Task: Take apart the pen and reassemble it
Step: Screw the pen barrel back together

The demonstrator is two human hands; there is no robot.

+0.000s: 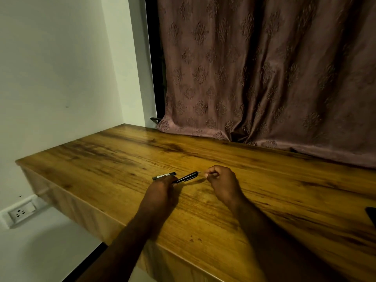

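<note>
Both hands are seen over a glossy wooden desk point(264, 192): a slim black pen barrel point(186, 177) is gripped by the left hand point(162, 190), its pale tip aimed at the loosely curled right hand point(221, 182), just apart; a second dark pen piece point(164, 176) lies beyond the left fingers

We count two hands over one wooden desk point(264, 180): our left hand point(160, 190) and our right hand point(221, 180). Two dark pen pieces show on the desk: one pen part point(164, 175) and one pen barrel point(187, 177). Behind the desk hangs one curtain point(264, 68); below its left end sits one wall socket point(20, 213).
</note>
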